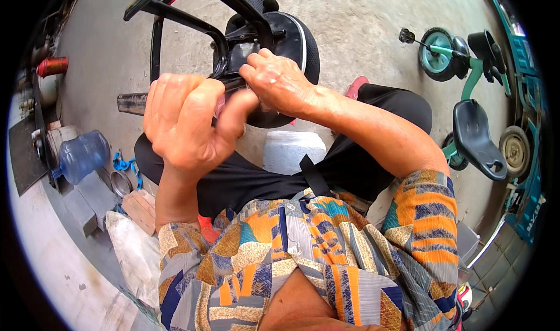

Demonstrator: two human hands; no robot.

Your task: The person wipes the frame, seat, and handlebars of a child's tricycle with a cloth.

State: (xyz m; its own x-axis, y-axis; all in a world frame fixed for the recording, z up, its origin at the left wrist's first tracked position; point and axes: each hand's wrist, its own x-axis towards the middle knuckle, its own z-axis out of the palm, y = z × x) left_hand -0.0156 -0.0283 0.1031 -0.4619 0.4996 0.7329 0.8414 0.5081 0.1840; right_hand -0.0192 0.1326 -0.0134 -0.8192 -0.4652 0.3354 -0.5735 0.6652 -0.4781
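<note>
A black chair with a tubular metal frame (190, 19) and a padded, white-piped round seat (311, 51) lies tipped over before me, its underside towards me. My right hand (276, 81) is curled over the frame beside the seat's underside, its fingertips partly hidden. Close by on the left, my left hand (186, 119) is raised with bent fingers, and its blurred thumb reaches towards my right hand. Whatever may lie inside the left hand is hidden by its back. One chair leg (132, 103) sticks out to the left behind that hand.
Between my knees stands a whitish block or stool (294, 149). To the left are a blue water jug (84, 156), grey blocks (89, 199), a metal bowl (120, 182) and a red canister (53, 66). A green child's tricycle (471, 81) stands at right on the concrete floor (363, 20).
</note>
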